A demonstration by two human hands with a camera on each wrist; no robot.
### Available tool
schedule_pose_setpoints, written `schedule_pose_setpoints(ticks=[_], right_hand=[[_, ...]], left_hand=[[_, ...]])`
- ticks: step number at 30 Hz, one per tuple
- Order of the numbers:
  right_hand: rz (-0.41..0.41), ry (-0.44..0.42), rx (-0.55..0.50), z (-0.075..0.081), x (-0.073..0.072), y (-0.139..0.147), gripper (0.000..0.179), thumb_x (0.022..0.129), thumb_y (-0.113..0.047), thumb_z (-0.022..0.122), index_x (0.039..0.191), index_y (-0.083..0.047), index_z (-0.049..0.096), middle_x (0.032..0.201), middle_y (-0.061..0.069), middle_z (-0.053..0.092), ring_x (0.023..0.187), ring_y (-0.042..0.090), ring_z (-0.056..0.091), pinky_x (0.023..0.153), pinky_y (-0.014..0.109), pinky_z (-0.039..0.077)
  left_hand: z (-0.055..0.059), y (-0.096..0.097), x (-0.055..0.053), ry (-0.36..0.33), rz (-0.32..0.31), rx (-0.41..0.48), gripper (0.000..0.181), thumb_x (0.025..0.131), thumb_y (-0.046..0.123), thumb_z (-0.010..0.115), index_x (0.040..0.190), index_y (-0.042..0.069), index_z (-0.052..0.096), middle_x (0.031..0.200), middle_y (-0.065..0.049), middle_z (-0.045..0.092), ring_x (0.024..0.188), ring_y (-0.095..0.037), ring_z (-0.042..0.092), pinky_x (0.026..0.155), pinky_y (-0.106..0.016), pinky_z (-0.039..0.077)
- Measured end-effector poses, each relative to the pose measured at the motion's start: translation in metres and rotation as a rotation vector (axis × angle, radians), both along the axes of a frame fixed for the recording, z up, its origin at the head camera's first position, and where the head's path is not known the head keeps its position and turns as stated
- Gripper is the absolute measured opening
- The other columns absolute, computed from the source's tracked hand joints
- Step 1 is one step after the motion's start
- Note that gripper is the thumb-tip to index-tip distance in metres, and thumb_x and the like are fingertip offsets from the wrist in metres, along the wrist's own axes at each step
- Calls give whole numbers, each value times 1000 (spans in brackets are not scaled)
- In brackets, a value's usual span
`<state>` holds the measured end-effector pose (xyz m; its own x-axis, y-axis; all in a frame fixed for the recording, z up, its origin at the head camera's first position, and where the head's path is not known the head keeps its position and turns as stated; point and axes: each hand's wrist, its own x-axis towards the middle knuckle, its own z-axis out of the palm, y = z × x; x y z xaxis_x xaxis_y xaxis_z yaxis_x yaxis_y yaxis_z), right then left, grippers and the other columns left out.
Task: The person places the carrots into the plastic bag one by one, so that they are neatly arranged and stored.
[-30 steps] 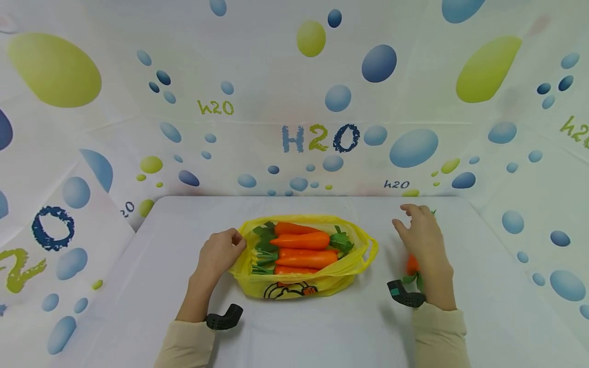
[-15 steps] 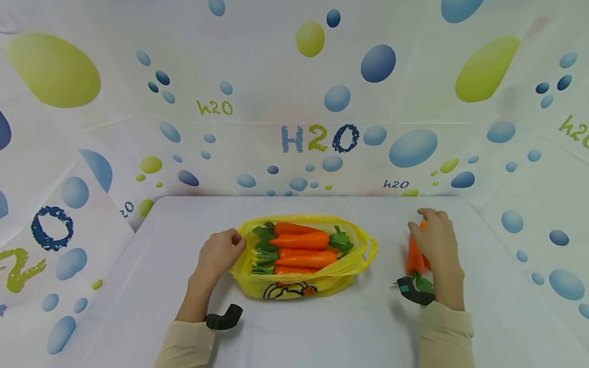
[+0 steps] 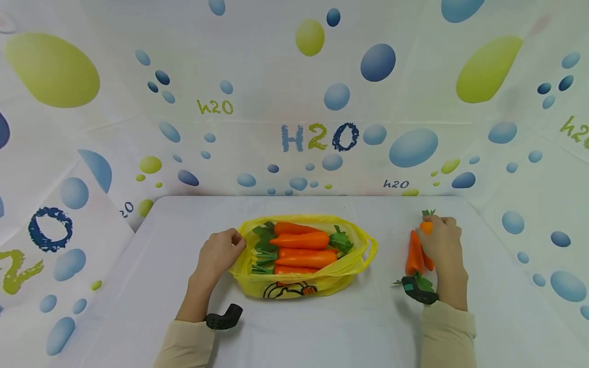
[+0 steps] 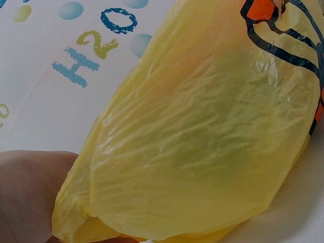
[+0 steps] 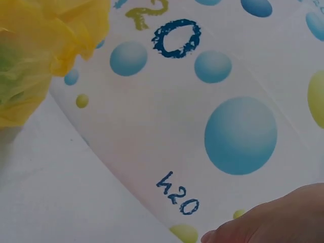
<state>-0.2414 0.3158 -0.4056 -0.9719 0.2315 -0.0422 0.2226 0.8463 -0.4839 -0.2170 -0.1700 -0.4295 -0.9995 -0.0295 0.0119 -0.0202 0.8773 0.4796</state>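
A yellow plastic bag (image 3: 299,286) lies on the table, its mouth spread and several carrots (image 3: 306,240) with green tops inside. My left hand (image 3: 222,251) pinches the bag's left edge; in the left wrist view the thin yellow film (image 4: 192,131) bunches beside the hand (image 4: 30,195). On the right, my right hand (image 3: 444,243) grips a carrot (image 3: 426,227) by its thick end, its leafy top pointing away from me and the rest hidden under the hand. Another carrot (image 3: 415,255) lies beside the hand, leaves toward me, with more orange partly covered behind it.
A white cloth covers the table (image 3: 322,332), and a backdrop (image 3: 257,153) printed with blue and green drops rises behind its far edge. The bag's loop handle (image 3: 370,253) sticks out on the right. Black cameras (image 3: 224,318) sit on both wrists.
My right hand has moved right and lowered onto a carrot, its fingers closing there. The carrot beside it has come into fuller view. My left hand and the bag stay put.
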Motion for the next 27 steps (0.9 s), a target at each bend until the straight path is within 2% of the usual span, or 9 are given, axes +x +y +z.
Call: schedule_pose_setpoints(ticks=[10,16,20,27], right_hand=[[-4,-79,3,-7,1,6,50,99,-20,51,143,3,43,147,41,20,128,59,25,100,68,41],[7,-173,16,-15,-3,12,53,100,-18,46,148,3,37,148,42,17,128,60,25,102,70,39],[36,-216,33,-21,-4,16,52,99,-15,45,147,3,38,146,43,18,126,60,27,100,70,40],[81,-224,42,-26,-3,19,52,96,-10,44,146,4,39,139,48,25,122,64,34,98,71,40]], left_hand=[[0,-1,1,-2,-3,1,23,93,25,59,98,4,69,96,-13,73,67,-19,59,60,-32,50],[0,-1,0,1,-3,-3,23,94,25,59,98,4,69,96,-13,73,68,-19,59,61,-33,51],[0,-1,0,1,-3,-7,24,94,25,59,98,4,69,96,-13,73,67,-19,58,60,-32,50],[1,-1,0,-6,-1,-6,25,94,26,59,100,4,69,98,-13,73,68,-19,60,61,-33,51]])
